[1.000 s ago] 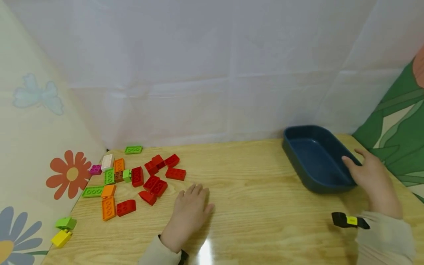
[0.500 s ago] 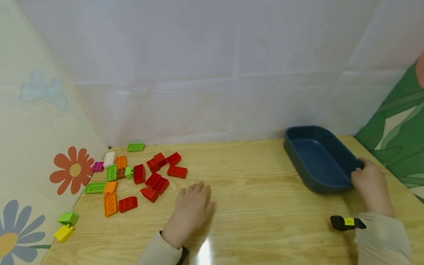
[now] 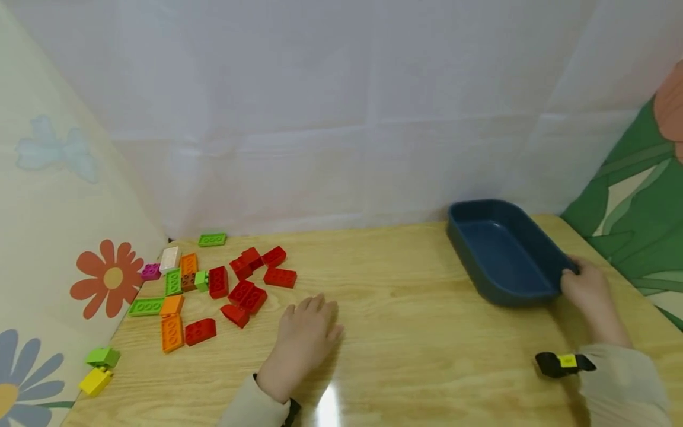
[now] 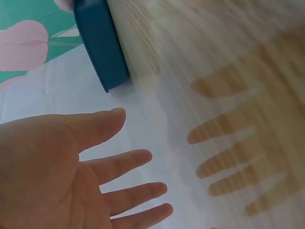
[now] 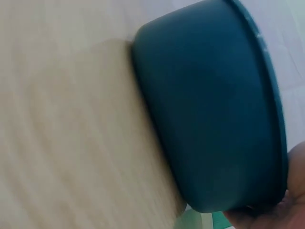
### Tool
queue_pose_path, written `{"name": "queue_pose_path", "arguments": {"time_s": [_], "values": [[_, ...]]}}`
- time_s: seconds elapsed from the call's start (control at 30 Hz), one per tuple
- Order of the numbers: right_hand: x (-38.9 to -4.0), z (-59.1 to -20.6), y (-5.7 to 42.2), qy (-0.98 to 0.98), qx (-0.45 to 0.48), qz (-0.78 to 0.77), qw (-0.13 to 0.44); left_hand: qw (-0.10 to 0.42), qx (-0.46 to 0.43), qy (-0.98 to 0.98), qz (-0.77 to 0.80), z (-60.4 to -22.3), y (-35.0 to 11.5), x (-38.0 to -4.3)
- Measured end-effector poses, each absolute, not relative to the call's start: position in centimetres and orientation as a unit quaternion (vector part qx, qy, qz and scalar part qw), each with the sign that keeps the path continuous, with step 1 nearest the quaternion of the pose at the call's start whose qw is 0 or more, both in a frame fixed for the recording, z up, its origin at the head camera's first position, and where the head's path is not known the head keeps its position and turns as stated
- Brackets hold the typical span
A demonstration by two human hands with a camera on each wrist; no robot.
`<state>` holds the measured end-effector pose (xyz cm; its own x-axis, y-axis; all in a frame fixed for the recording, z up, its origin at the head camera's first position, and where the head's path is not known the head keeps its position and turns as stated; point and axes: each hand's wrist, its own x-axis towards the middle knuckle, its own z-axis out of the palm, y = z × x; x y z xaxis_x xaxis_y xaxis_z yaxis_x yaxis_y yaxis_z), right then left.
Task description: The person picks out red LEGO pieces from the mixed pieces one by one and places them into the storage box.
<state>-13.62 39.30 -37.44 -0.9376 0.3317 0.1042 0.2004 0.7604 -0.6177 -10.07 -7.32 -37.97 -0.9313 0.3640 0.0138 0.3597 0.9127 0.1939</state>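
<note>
A dark blue rectangular dish (image 3: 501, 255) with rounded corners sits at the right of the table in the head view. My right hand (image 3: 589, 293) grips its near right corner, the thumb at the rim. In the right wrist view, the dish's outer wall (image 5: 209, 109) fills the middle, and only part of the hand (image 5: 296, 176) shows at the lower right edge. My left hand (image 3: 304, 338) is palm down just above the table, fingers spread and holding nothing. Its reflection shows on the tabletop in the left wrist view. Red toy bricks (image 3: 280, 277) lie beyond its fingertips.
More toy bricks spread over the left side: orange (image 3: 172, 333), green (image 3: 146, 306), white (image 3: 170, 260), magenta (image 3: 151, 271) and yellow (image 3: 96, 381). A white cloth (image 3: 320, 118) hangs along the back edge. Printed panels stand at both sides.
My right hand has closed its fingers round the dish's corner, where before its thumb and fingers were apart at the rim. The dish has shifted slightly left. My left hand stays in place.
</note>
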Motion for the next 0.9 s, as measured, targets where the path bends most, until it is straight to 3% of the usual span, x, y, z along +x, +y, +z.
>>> {"name": "queue_pose_path", "arguments": {"time_s": [0.47,0.9], "values": [[-13.9,-37.3,36.9,-0.941,-0.084,0.324,0.051,0.006,0.182,0.979,0.092,-37.7,-7.4,-10.0],[-13.3,-37.4,33.3,-0.941,-0.047,0.334,0.035,0.007,0.178,0.980,0.090,-37.6,-7.4,-10.0]]}}
